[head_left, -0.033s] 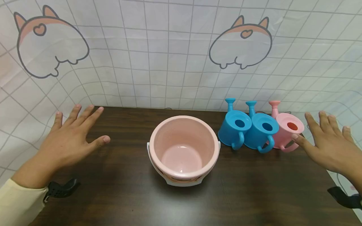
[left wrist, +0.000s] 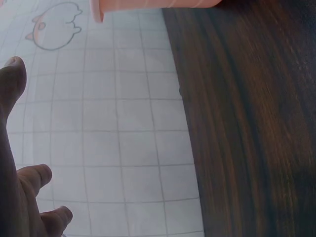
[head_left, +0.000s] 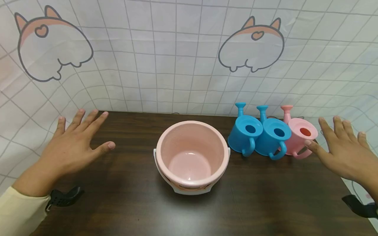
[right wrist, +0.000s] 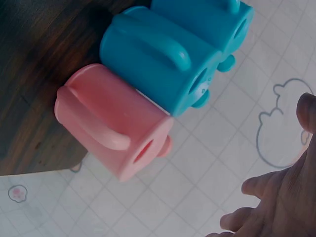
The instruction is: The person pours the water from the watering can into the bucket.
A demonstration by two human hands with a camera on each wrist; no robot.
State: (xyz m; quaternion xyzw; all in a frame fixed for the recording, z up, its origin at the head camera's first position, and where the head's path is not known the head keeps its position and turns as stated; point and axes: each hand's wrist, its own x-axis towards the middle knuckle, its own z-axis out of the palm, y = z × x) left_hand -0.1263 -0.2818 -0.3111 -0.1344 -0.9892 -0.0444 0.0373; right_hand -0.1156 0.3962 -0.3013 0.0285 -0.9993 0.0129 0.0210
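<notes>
A pink bucket (head_left: 192, 154) with a white handle lowered against its front stands upright mid-table, and its inside shows nothing in it. To its right, two blue watering cans (head_left: 240, 139) and a pink watering can (head_left: 301, 124) stand side by side, spouts toward the wall and handles toward me. My left hand (head_left: 71, 147) is spread over the table's left side, apart from the bucket and holding nothing. My right hand (head_left: 348, 150), fingers also spread, hovers beside the pink can; its thumb overlaps that can in the head view. The right wrist view shows a gap between this hand and the can.
A dark wooden table (head_left: 127, 203) bears everything. Behind it and at both sides hangs a white grid-patterned cloth (head_left: 159, 75) with cartoon animals on it. The table's right edge runs beneath the right wrist.
</notes>
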